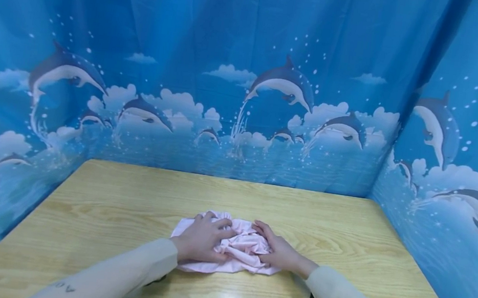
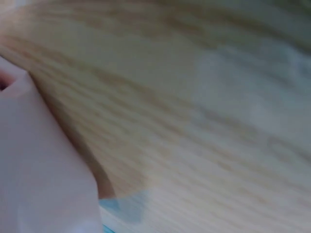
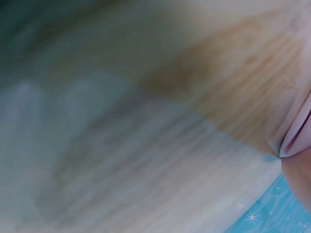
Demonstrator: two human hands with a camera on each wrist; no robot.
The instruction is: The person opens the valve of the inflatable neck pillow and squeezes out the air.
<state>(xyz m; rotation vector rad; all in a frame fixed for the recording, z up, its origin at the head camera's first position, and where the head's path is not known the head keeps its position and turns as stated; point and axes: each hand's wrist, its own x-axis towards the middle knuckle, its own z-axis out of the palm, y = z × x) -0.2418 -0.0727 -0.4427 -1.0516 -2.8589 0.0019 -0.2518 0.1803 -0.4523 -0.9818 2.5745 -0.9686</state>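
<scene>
A crumpled pale pink cloth [image 1: 245, 248] lies bunched on the wooden table. My left hand [image 1: 202, 240] is over its left part, fingers spread and bent into the folds, thumb toward the near side. On the right, my right hand [image 1: 282, 252] grips the edge, with fingers on the far side and thumb on the near side of a bunch. In the left wrist view the pink cloth [image 2: 43, 160] fills the left edge, with a bit of finger showing. A fold of the cloth [image 3: 294, 133] shows beside part of the right hand [image 3: 299, 179] in the right wrist view.
The light wood table [image 1: 127, 200] extends around the cloth, with a bright glare spot at its near side. Blue curtains [image 1: 217, 28] printed with dolphins and clouds stand along the back and both sides. Pale sleeves [image 1: 119, 268] cover both forearms.
</scene>
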